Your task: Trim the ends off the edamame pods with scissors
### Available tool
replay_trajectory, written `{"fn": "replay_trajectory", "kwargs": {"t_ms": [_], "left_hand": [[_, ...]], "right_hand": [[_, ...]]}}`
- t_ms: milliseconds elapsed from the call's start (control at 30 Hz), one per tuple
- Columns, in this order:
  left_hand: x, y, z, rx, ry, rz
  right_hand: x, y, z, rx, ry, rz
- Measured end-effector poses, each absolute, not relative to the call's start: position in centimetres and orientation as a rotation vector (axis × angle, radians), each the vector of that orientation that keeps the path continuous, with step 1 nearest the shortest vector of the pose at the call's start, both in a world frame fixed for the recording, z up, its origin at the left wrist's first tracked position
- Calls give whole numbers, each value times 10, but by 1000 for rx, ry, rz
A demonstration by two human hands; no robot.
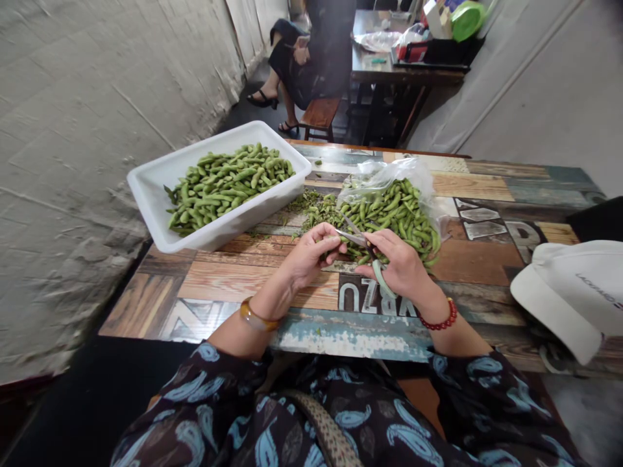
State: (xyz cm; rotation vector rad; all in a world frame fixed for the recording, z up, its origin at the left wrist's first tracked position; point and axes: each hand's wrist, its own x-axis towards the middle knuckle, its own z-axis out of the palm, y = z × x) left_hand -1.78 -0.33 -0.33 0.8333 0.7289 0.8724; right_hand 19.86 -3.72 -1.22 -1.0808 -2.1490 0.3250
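Note:
My right hand [403, 264] is closed around the handles of a pair of scissors [354, 237] with a pale green grip. The blades are parted and point left, towards my left hand [311, 255]. My left fingertips are pinched together on what looks like an edamame pod, mostly hidden by the fingers. Just beyond my hands, a pile of edamame pods [402, 211] spills from a clear plastic bag [413, 172]. Small green trimmings [318, 211] lie left of the pile. More pods [233, 185] fill part of a white plastic tub [160, 241] at the left.
The wood-patterned table [233, 275] runs beneath everything. A white cap [564, 285] sits at its right edge. A rough pale wall [87, 130] stands close on the left. Behind, a seated person [311, 65] is beside another table [372, 68] with bags and boxes.

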Motion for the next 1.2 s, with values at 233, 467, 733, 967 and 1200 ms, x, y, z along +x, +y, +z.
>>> {"fn": "replay_trajectory", "kwargs": {"t_ms": [233, 467, 733, 967, 1200], "left_hand": [[-18, -3, -3, 828, 740, 880], [-26, 2, 5, 732, 715, 990], [-29, 7, 3, 706, 758, 990], [-22, 12, -6, 1031, 925, 939], [-15, 23, -18, 1931, 1221, 737]], "right_hand": [[201, -39, -11, -1118, -2152, 350], [204, -35, -13, -1184, -2063, 280], [209, -31, -9, -1218, -1960, 218], [209, -31, -7, -1217, -1933, 251], [208, -31, -7, -1167, -1916, 228]]}}
